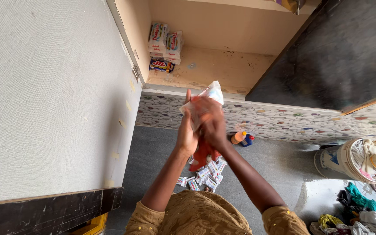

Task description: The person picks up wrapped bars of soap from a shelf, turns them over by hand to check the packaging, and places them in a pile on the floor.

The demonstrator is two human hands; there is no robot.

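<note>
My left hand (186, 132) and my right hand (212, 124) are raised together in front of a low cupboard opening. Both grip a small white packet (209, 95) in clear wrapping. An orange-red cloth (204, 151) hangs down between my palms, under the right hand. Below my hands, several more small white packets (205, 174) lie scattered on the grey floor.
A stack of white packets (165, 42) and a dark blue packet (161, 65) sit at the back left of the cupboard shelf (214, 72). An orange bottle (238, 137) and blue bottle (247, 140) stand by the pebble-pattern wall. A white bucket (334, 162) with cloths is at right.
</note>
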